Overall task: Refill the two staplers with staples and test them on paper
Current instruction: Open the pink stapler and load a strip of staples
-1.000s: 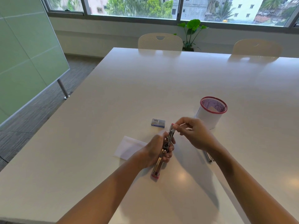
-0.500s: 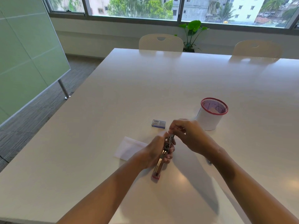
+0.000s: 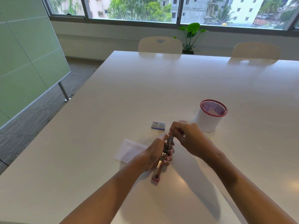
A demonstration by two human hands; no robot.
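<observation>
One stapler [image 3: 162,159], one staple box [image 3: 158,125], one paper sheet [image 3: 127,150], one mesh cup [image 3: 210,117], two chairs [image 3: 160,45].

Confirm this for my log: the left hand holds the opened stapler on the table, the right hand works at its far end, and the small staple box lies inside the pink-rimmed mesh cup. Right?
Not quite. The head view shows the staple box lying on the table, left of the mesh cup, not inside it. The left hand does hold the stapler, and the right hand works at its far end.
</observation>
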